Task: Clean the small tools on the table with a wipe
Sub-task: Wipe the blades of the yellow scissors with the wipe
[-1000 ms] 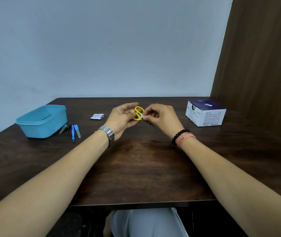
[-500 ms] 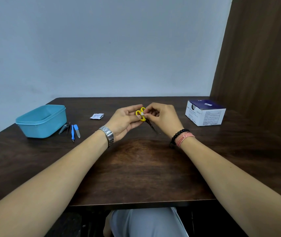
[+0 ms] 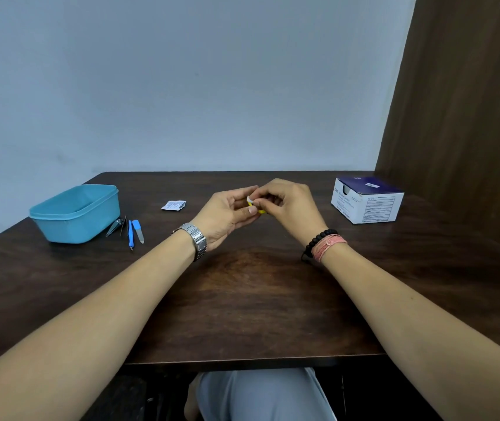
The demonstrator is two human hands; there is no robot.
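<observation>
A: Only 1 view to go on, the head camera. What has changed?

B: The yellow scissors (image 3: pixel 261 211) were in plain sight a second ago, handle loops up and dark blades angled toward the right wrist. Now only a sliver of yellow shows between the 2 hands, and the blades are hidden.

A: And the wipe?

B: A small white wipe (image 3: pixel 250 200) sits at the fingertips of the left hand (image 3: pixel 227 212), right against the yellow. I judge the wiping has moved onto the handle, so this tool looks partly cleaned, not finished.

A: How are the hands posed?

B: Both are raised just above the tabletop (image 3: pixel 242 299), close together, fingers curled inward. The left hand pinches the wipe against the scissors, its thumb on the near side. The right hand (image 3: pixel 288 205) curls over the scissors from the far side and grips them; its exact finger placement is hidden.

A: What is left of the job?

B: The other small tools (image 3: pixel 128 230) lie in a cluster just beside the teal container (image 3: pixel 75 212), at the left: a nail clipper, a dark thin tool and 2 blue-handled pieces. None is in hand, so they probably await their turn. An opened sachet (image 3: pixel 173 205) lies behind the hands, and a white and blue box (image 3: pixel 367 200) stands at the right.
</observation>
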